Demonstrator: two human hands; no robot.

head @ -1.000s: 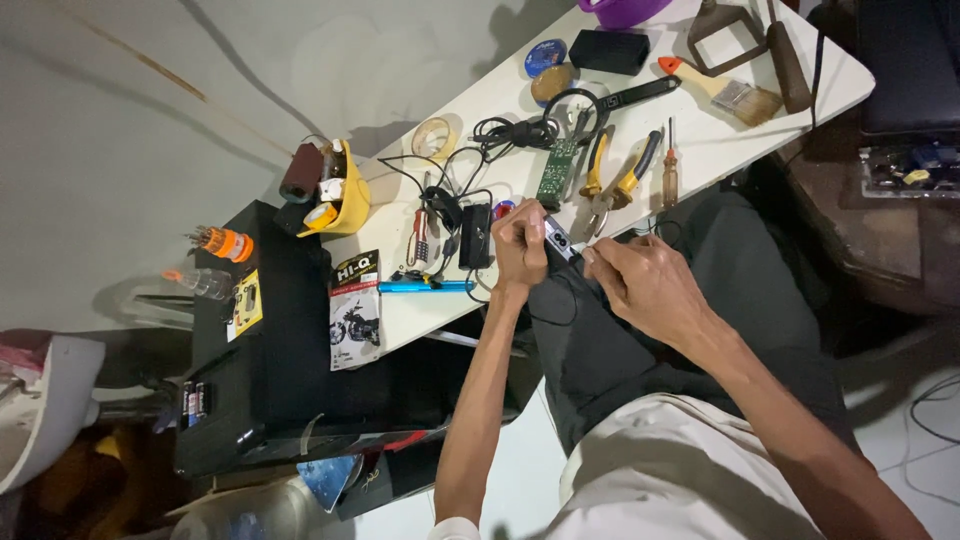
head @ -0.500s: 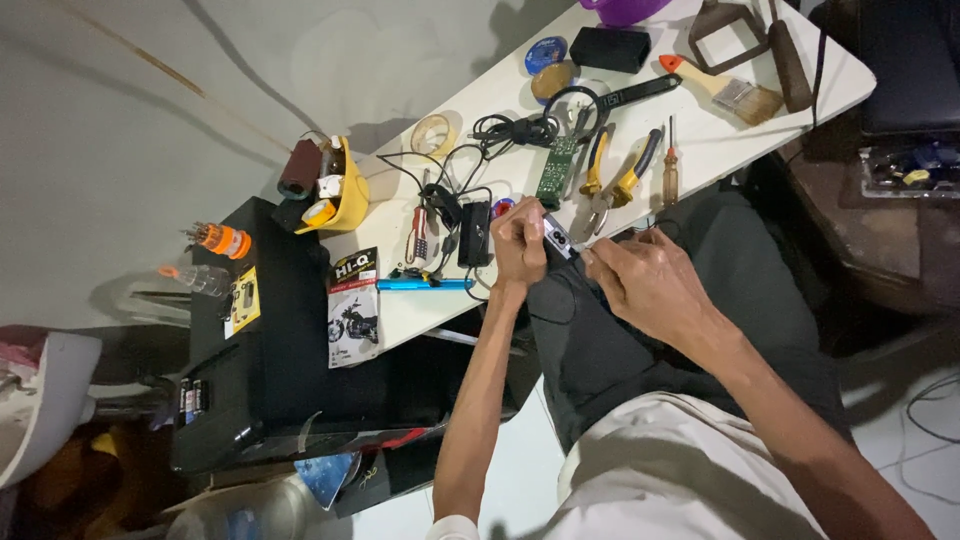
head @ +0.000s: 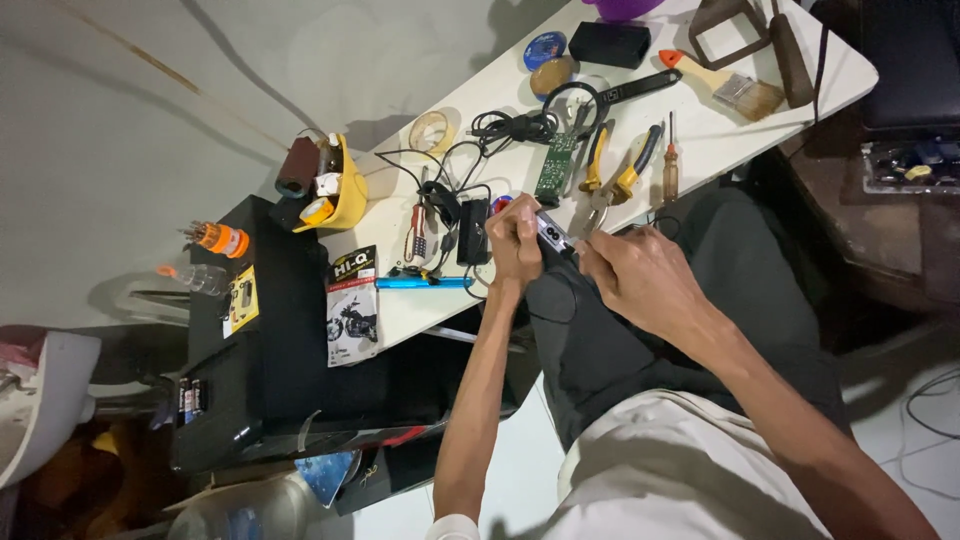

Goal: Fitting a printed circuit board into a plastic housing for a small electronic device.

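My left hand and my right hand meet at the near edge of a white table. Between them they grip a small dark device with a light panel, the left hand on one end and the right hand's fingertips on the other. A thin black wire loops from it over my dark trousers. Right behind my hands lie a green circuit board, yellow-handled pliers and a small screwdriver.
The table also holds tangled black cables, a blue pen-like tool, a paintbrush, tape rolls, a black box and a yellow holder. A black cabinet stands to the left.
Both hands stay together on the small device at the table edge; only the fingers shift slightly.
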